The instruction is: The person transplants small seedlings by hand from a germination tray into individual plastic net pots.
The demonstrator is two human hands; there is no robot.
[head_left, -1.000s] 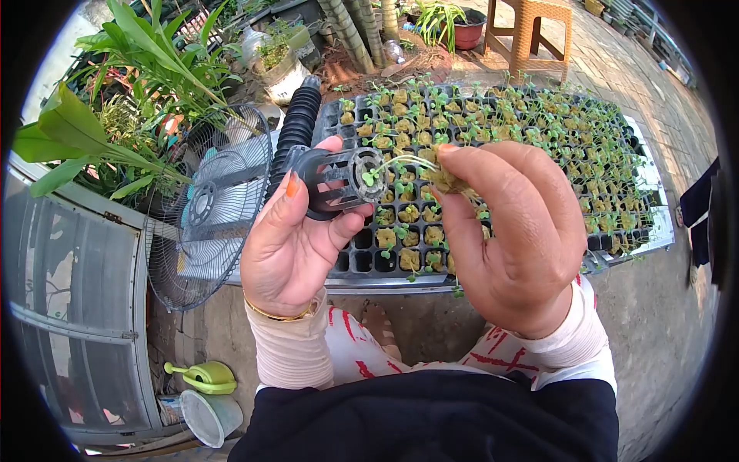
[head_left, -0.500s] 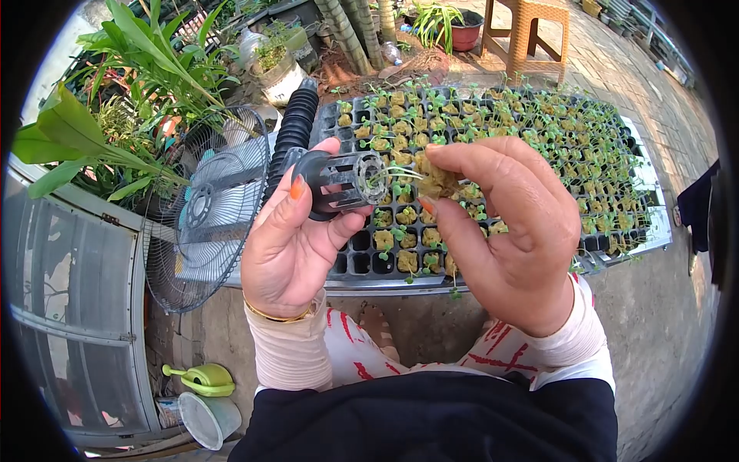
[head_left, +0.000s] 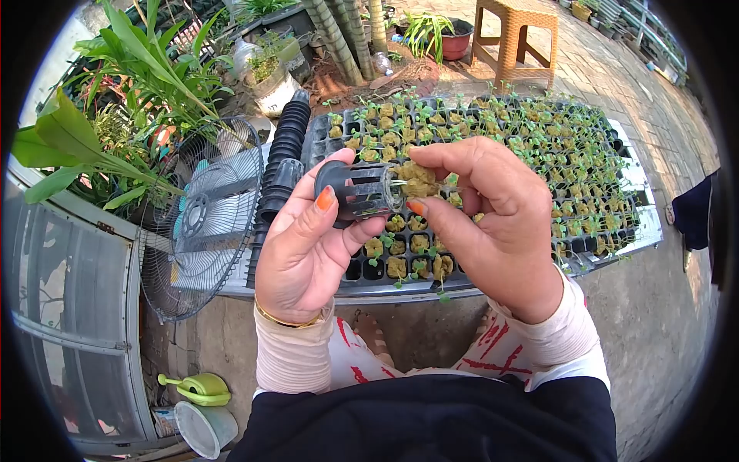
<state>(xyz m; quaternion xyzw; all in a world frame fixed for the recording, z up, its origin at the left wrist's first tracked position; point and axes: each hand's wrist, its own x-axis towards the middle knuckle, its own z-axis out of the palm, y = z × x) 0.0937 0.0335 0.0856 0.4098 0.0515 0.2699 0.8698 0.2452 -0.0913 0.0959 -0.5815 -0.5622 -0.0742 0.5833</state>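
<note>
My left hand (head_left: 308, 239) is closed round a black slotted net pot (head_left: 360, 190), tipped on its side with its slotted base toward the right. Between the thumb and fingers of my right hand (head_left: 500, 215) is a yellowish-brown seedling plug (head_left: 416, 180), pinched right against the base of the pot. Pale stems run from the plug into the pot's base; how far they reach inside is hard to make out. Below both hands lies a black seedling tray (head_left: 350, 289) holding many similar plugs with small green sprouts.
A stack of black net pots (head_left: 290, 138) lies left of the tray, beside a wire fan guard (head_left: 202, 223). A watering can (head_left: 202, 390) and a bucket (head_left: 205, 428) stand low on the left. A woven stool (head_left: 514, 38) stands behind; dark clothing (head_left: 695, 212) shows at right.
My right hand has moved left, bringing the plug up against the pot's base. The pot has shifted slightly right, and less stem shows between pot and plug.
</note>
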